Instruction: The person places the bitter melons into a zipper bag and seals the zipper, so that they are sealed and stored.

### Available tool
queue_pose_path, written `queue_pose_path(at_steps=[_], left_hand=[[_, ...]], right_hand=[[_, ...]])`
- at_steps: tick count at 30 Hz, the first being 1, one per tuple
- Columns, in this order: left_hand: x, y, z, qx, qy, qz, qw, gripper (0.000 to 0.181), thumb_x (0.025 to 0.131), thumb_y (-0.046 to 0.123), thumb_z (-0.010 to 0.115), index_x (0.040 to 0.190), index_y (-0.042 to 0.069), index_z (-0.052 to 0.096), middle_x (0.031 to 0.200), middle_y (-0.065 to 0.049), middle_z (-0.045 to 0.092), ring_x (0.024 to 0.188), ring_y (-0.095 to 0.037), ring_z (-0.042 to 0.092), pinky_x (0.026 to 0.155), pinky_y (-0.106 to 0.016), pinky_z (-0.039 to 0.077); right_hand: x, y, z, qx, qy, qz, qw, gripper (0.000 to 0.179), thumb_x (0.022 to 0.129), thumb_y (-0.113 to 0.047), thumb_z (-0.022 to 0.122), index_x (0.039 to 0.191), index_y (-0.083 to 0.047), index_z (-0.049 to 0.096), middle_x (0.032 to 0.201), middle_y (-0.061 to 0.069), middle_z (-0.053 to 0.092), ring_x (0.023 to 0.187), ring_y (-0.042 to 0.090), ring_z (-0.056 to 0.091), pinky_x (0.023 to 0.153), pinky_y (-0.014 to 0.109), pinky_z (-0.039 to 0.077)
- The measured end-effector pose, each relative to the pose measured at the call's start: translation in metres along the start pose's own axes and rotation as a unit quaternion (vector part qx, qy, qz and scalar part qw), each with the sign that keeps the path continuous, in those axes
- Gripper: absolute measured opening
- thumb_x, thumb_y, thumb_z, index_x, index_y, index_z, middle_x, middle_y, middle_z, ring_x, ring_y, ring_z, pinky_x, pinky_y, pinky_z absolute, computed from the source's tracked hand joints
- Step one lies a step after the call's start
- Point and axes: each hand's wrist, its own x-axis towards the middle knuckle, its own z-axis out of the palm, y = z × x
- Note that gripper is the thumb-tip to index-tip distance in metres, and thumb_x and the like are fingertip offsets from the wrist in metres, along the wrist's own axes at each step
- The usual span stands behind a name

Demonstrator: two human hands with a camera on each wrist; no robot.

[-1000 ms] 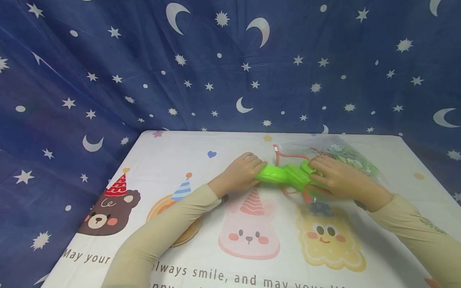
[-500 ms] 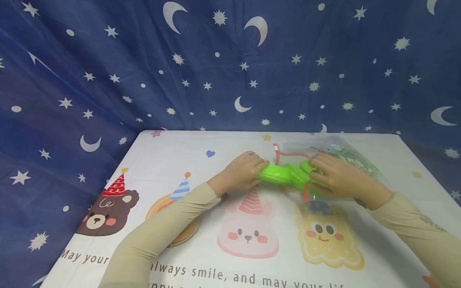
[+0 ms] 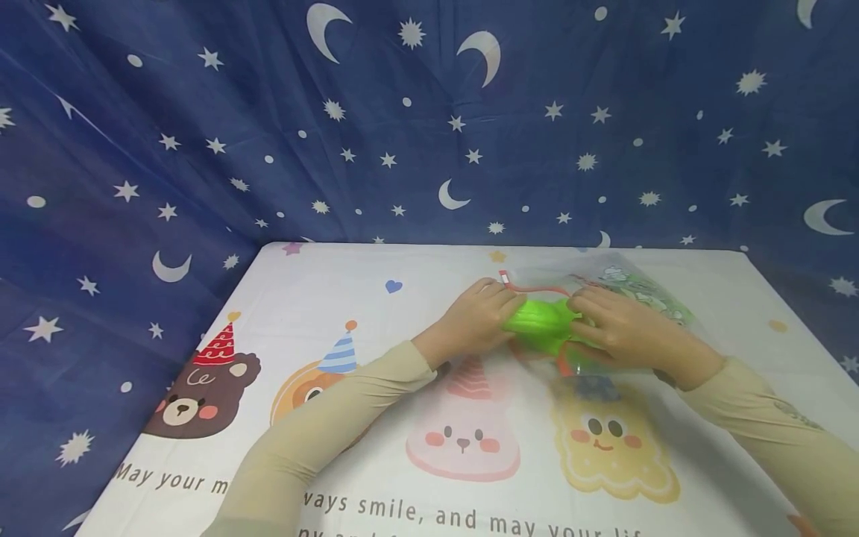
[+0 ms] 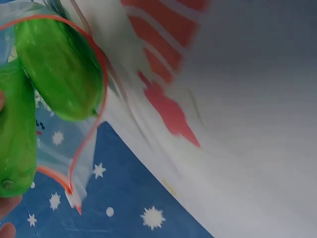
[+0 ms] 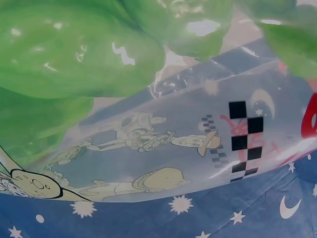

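My left hand (image 3: 479, 317) holds a bright green, cucumber-shaped piece (image 3: 537, 324) at the mouth of a clear zip bag (image 3: 604, 265). In the left wrist view, this held cucumber (image 4: 15, 139) sits at the left edge with fingertips (image 4: 7, 206) below it. A second cucumber (image 4: 62, 74) shows within the bag's orange-red rimmed opening (image 4: 104, 74). On the bag's near side, my right hand (image 3: 614, 324) grips its edge by the opening. Through the printed plastic, the right wrist view shows several green pieces (image 5: 74, 49); the right fingers are out of that view.
The bag lies on a white tablecloth (image 3: 376, 477) printed with cartoon animals and lettering. Its red zip slider (image 3: 505, 278) points toward the back. A blue star-and-moon curtain (image 3: 403, 149) hangs behind the table and along the left side.
My left hand has moved right with the green cucumber, closer to my right hand and the bag mouth. The bag's opening has shifted slightly left; my right hand stays nearly in place.
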Motion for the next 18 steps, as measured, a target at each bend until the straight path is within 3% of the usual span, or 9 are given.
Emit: queue_pose_path(at_steps=[6,13,18], left_hand=[[0.009,0.009,0.006,-0.003,-0.022,-0.004,0.9997,0.038,0.085,0.034,0.061,0.115,0.011,0.061,0.111,0.001,0.066,0.11,-0.018,0.058,0.099,-0.031,0.042],[0.012,0.01,0.003,0.02,-0.07,0.011,0.9973,0.038,0.085,0.02,0.06,0.122,0.012,0.058,0.117,0.002,0.062,0.113,-0.015,0.055,0.098,-0.029,0.042],[0.012,0.01,0.003,0.033,-0.071,0.014,0.9969,0.038,0.087,0.017,0.057,0.125,0.013,0.057,0.12,0.003,0.062,0.114,-0.015,0.055,0.099,-0.029,0.042]], right_hand=[[0.0,0.0,0.001,-0.007,-0.005,0.002,1.0,0.032,0.096,-0.027,0.044,0.073,-0.008,0.055,0.082,0.009,0.051,0.073,0.021,0.046,0.068,0.033,0.044],[-0.001,-0.001,0.0,-0.013,-0.007,0.005,0.9999,0.032,0.096,-0.027,0.045,0.07,-0.009,0.054,0.081,0.008,0.05,0.072,0.02,0.045,0.067,0.032,0.042],[0.0,0.0,0.001,-0.009,-0.006,0.005,0.9999,0.033,0.096,-0.027,0.044,0.07,-0.01,0.053,0.081,0.007,0.049,0.072,0.02,0.044,0.067,0.032,0.042]])
